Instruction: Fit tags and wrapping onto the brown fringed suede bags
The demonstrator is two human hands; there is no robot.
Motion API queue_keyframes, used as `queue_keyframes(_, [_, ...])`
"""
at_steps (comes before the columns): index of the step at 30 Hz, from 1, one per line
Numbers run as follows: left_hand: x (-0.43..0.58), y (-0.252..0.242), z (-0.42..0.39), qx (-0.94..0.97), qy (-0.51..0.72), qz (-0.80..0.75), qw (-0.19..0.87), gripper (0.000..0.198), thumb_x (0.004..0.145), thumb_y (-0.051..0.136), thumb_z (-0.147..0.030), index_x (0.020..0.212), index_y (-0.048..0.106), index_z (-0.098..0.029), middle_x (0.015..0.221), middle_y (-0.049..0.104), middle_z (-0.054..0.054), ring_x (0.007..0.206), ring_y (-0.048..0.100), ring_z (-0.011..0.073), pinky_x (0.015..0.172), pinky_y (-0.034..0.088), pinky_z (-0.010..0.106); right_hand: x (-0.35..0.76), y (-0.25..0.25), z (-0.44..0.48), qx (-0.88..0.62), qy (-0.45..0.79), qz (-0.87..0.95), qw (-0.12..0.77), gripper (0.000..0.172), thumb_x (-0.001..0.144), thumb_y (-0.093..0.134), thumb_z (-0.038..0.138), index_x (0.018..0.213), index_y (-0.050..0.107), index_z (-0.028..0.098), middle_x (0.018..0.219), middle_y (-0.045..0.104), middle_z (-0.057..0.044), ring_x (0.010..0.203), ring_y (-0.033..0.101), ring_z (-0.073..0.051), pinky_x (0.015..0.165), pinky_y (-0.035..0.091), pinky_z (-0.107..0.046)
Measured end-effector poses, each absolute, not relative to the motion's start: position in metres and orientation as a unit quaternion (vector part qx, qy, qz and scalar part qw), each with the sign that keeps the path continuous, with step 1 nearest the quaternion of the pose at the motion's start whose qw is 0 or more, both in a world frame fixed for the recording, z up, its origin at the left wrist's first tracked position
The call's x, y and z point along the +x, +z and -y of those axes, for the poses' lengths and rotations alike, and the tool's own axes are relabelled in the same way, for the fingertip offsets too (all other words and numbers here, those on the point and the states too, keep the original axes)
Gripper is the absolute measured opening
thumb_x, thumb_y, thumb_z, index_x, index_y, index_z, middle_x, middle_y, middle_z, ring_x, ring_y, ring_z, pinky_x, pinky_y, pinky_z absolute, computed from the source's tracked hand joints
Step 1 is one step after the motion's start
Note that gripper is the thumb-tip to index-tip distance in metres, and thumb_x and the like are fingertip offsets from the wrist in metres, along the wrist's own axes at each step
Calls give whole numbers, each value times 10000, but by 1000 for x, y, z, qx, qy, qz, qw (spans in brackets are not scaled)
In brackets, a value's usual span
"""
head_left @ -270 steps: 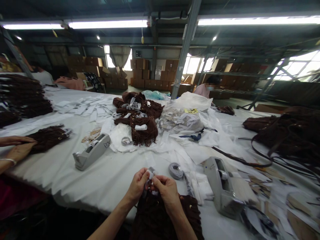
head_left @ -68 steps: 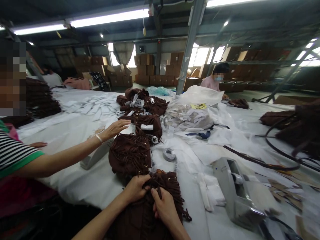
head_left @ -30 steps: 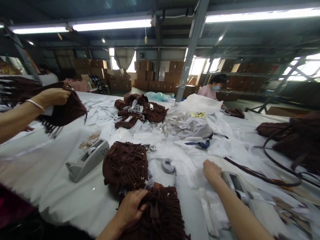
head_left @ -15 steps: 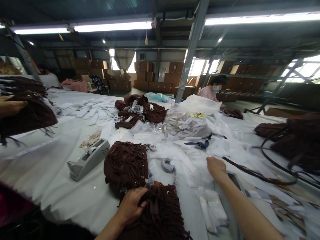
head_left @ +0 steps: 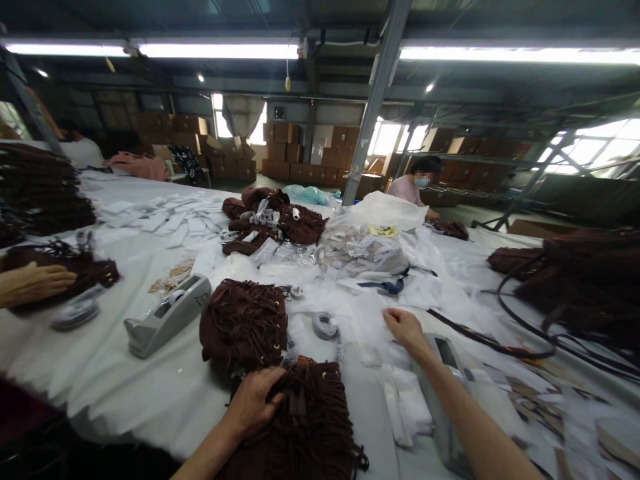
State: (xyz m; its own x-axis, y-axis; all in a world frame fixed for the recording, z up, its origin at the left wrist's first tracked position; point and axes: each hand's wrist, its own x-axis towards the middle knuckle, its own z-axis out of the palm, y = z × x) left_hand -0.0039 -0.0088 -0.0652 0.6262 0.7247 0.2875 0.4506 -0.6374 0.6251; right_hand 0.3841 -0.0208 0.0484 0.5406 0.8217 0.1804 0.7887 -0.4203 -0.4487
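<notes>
My left hand (head_left: 257,397) is closed on the upper edge of a dark brown fringed bag (head_left: 320,413) at the table's front edge. Another brown fringed bag (head_left: 245,320) with gold eyelets lies just behind it, touching. My right hand (head_left: 404,328) is pinched above the table at the edge of a thin white sheet (head_left: 367,313), which seems to be between the fingertips. Under my right forearm stands a grey tape dispenser (head_left: 443,357), partly hidden. A grey roll (head_left: 325,325) lies between my hands.
A second tape dispenser (head_left: 167,317) stands left. At far left, a co-worker's hand (head_left: 37,283) rests on a brown bag. Brown bags (head_left: 275,220) and a plastic-wrapped heap (head_left: 363,250) lie behind. Dark straps (head_left: 480,340) lie right. A person (head_left: 413,187) sits across the table.
My right hand has moved left toward the middle of the table. My left hand stays on the bag. At far left, the co-worker's bag has come down onto the table.
</notes>
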Motion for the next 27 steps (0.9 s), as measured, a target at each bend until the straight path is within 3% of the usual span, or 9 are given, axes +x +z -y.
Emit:
queue_keyframes(6, [-6, -67, 8, 853, 305, -320, 278, 352, 787, 552, -190, 1130, 626, -210, 1159, 654, 91, 1056, 605, 251, 946, 472, 392, 339, 48, 50, -785, 144, 482, 362, 439, 809, 432, 473, 811, 669, 103, 600, 585, -14, 544, 520, -134, 499, 362, -213])
queue_keyframes(12, [-17, -52, 20, 769, 468, -322, 293, 269, 860, 498, -265, 1084, 633, -198, 1134, 655, 95, 1103, 568, 249, 1021, 398, 425, 256, 56, 108, -681, 298, 512, 430, 453, 830, 440, 557, 800, 629, 146, 648, 579, -9, 560, 484, -132, 494, 365, -217])
queue_keyframes(14, [-21, -40, 30, 698, 510, -352, 360, 283, 893, 451, -333, 1025, 646, -176, 1062, 668, 108, 1036, 594, 257, 964, 440, 424, 228, 54, 132, -646, 342, 547, 408, 406, 838, 480, 524, 769, 636, 156, 679, 596, -14, 606, 508, -146, 525, 374, -221])
queue_keyframes(17, [-31, -18, 45, 586, 455, -336, 580, 437, 916, 353, -431, 1082, 625, -132, 1002, 675, 133, 903, 637, 259, 797, 519, 399, 194, 48, 158, -633, 328, 612, 341, 325, 865, 495, 419, 711, 639, 172, 680, 609, -11, 658, 546, -163, 580, 375, -231])
queue_keyframes(19, [-43, -3, 52, 534, 446, -316, 645, 431, 861, 461, -427, 1136, 606, -128, 1096, 654, 138, 991, 615, 268, 847, 504, 387, 177, 45, 166, -628, 313, 639, 314, 298, 878, 485, 357, 695, 639, 180, 689, 626, -10, 683, 571, -167, 615, 380, -236])
queue_keyframes(21, [-57, 13, 58, 472, 512, -338, 633, 471, 785, 590, -408, 1179, 583, -149, 1212, 601, 129, 1098, 563, 270, 921, 465, 375, 163, 46, 169, -622, 302, 654, 307, 275, 883, 483, 320, 716, 656, 187, 726, 652, -15, 720, 594, -170, 645, 389, -237])
queue_keyframes(23, [-65, 25, 68, 419, 527, -363, 644, 548, 762, 647, -434, 1229, 547, -165, 1229, 583, 132, 1056, 578, 265, 876, 480, 367, 150, 49, 170, -612, 298, 664, 310, 251, 882, 492, 300, 754, 679, 193, 762, 672, -20, 742, 606, -168, 661, 393, -235])
queue_keyframes(25, [-65, 27, 82, 429, 434, -362, 704, 599, 730, 711, -442, 1234, 545, -165, 1103, 637, 126, 902, 616, 239, 750, 495, 329, 140, 51, 169, -600, 297, 670, 321, 235, 874, 509, 292, 769, 696, 197, 772, 680, -20, 746, 611, -163, 670, 395, -232])
queue_keyframes(27, [-59, 17, 97, 479, 327, -354, 734, 549, 646, 803, -409, 1092, 627, -141, 858, 669, 75, 722, 591, 186, 625, 444, 261, 135, 48, 167, -606, 295, 651, 350, 249, 871, 518, 323, 765, 702, 192, 756, 681, -24, 736, 615, -161, 663, 401, -229])
